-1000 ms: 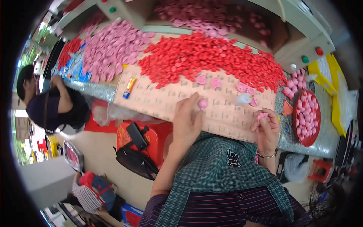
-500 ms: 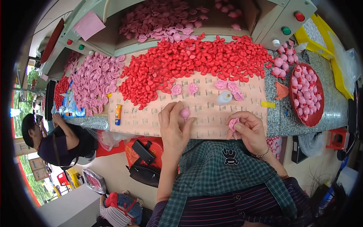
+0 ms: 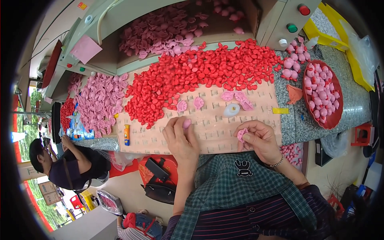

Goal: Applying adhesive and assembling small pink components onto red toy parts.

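My left hand (image 3: 181,140) is closed round a small smooth pink ball (image 3: 187,123), its fingers curled over the near part of the peach-coloured work mat (image 3: 216,138). To the right, my right hand (image 3: 262,140) pinches a pink ruffled plastic piece (image 3: 241,135) between thumb and fingers, close to the mat's front edge. Beyond my hands lies a small whitish oval bottle (image 3: 231,110) with a yellowish tip. Two loose pink ruffled pieces (image 3: 199,103) and a small cluster of similar pieces (image 3: 241,96) rest on the mat, in front of a broad heap of glossy red pieces (image 3: 208,66).
A red bowl (image 3: 329,123) of pink balls with red parts stands at the right. A heap of pink pieces (image 3: 98,100) lies at the left, near a glue stick (image 3: 127,135). Behind is a machine opening (image 3: 160,30) holding pink pieces. Another person (image 3: 68,160) works at far left.
The whole view has shifted a little, as the camera turned. My left fingers have curled further over the pink ball. The right hand still pinches the pink ruffled piece.
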Demonstrator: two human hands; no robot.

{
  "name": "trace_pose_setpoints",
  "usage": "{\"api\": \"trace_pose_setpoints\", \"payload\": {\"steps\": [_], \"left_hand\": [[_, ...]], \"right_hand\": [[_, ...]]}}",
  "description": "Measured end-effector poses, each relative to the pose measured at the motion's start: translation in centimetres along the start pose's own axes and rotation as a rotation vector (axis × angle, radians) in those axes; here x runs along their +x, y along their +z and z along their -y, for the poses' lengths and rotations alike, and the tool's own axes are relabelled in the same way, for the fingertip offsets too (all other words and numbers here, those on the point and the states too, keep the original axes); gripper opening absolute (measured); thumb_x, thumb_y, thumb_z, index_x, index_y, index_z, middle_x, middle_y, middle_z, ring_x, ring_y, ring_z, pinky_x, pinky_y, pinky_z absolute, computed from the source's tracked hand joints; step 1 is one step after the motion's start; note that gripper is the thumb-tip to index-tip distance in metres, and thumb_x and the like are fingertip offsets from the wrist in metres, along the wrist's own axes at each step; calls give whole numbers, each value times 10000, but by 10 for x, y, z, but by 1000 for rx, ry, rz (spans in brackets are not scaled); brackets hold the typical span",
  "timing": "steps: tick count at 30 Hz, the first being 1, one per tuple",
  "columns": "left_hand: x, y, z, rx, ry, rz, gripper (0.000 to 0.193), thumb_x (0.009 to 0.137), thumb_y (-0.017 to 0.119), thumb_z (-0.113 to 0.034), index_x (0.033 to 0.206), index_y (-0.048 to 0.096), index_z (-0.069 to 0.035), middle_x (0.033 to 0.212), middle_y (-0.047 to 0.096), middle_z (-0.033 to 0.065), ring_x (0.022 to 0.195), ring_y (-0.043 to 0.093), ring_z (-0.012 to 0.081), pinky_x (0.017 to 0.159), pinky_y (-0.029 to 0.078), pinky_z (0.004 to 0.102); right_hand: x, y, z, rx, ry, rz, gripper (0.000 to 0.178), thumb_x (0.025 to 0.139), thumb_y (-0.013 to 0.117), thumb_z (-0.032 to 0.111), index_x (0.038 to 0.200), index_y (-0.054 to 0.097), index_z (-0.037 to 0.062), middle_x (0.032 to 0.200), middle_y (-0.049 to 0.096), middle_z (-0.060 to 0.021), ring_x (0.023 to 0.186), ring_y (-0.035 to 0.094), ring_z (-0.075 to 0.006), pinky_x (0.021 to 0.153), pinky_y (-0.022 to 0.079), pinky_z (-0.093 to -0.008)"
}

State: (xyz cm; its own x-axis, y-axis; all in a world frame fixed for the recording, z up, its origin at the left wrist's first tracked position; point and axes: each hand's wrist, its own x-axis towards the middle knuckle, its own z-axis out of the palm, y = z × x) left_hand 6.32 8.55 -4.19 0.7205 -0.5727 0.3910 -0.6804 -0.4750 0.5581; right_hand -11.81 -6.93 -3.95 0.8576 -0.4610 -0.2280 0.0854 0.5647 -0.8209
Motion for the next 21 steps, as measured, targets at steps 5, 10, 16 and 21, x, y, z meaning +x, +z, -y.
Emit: {"api": "trace_pose_setpoints", "payload": {"steps": [5, 10, 16, 21], "left_hand": [[19, 4, -5, 165, 54, -174, 273, 825, 677, -73, 1085, 625, -10, 1092, 574, 185, 982, 532, 371, 881, 427, 449], [43, 21, -7, 88, 188, -147, 252, 818, 686, -68, 1064, 639, -34, 1036, 611, 152, 954, 547, 341, 853, 430, 422], [87, 48, -22, 30, 342, -61, 179, 814, 689, -74, 991, 665, -56, 967, 632, 100, 884, 569, 289, 757, 434, 397], [101, 63, -23, 143, 346, -18, 164, 825, 667, -78, 987, 656, -54, 934, 618, 96, 859, 577, 288, 717, 434, 398]], "right_hand": [[0, -6, 3, -9, -50, -4, 202, 943, 599, 38, 1144, 607, 11, 1025, 683, -132, 707, 672, -139, 575, 460, -202], [1, -12, 1, 43, -51, -30, 215, 952, 601, 65, 1159, 598, 10, 1016, 679, -131, 731, 668, -150, 615, 485, -220], [0, -16, 0, 102, -35, -57, 203, 952, 599, 67, 1147, 605, 11, 1011, 674, -129, 738, 661, -161, 679, 536, -258], [0, -15, 3, 120, -25, -61, 184, 954, 598, 70, 1131, 614, 23, 1009, 681, -111, 740, 659, -150, 648, 502, -241]]}}
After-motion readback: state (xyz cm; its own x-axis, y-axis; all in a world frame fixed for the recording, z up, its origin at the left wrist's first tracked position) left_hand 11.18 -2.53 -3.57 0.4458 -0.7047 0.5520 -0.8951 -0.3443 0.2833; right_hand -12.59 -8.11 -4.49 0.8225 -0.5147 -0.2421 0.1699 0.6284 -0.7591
